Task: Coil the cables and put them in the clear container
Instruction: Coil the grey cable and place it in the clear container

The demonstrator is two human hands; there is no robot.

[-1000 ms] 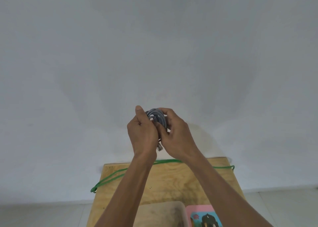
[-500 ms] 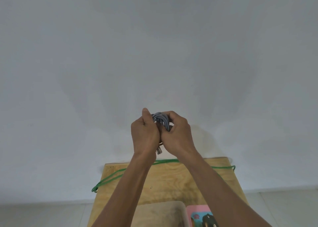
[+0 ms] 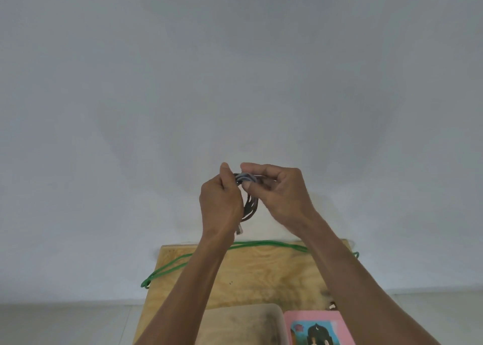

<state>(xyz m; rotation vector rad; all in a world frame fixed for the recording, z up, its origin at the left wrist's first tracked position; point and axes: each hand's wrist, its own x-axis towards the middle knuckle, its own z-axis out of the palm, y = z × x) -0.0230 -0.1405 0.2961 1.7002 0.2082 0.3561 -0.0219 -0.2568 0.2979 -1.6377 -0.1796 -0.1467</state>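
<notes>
In the head view, a grey cable [image 3: 247, 188], wound into a small coil, is held up in front of a pale wall [image 3: 235, 70] by 2 hands. The coil's upper part is gripped by the left hand [image 3: 220, 203], fingers curled round it and thumb raised beside it. The top strands are pinched between thumb and forefinger of the right hand [image 3: 281, 195], just right of the left hand, with the other fingers curled. The lower loops hang between the 2 hands, and a clear plug [image 3: 239, 230] dangles just below the left hand by the wrist.

Well below the hands, a wooden table [image 3: 261, 274] is seen. A green cable [image 3: 198, 257] is laid uncoiled along its far edge, passing behind both forearms, with loops hanging off the left and right edges. Nearer than the wrists, between the forearms, the clear container [image 3: 261, 323] is set on the table, with a pink book [image 3: 316, 327] just to its right, under the right forearm.
</notes>
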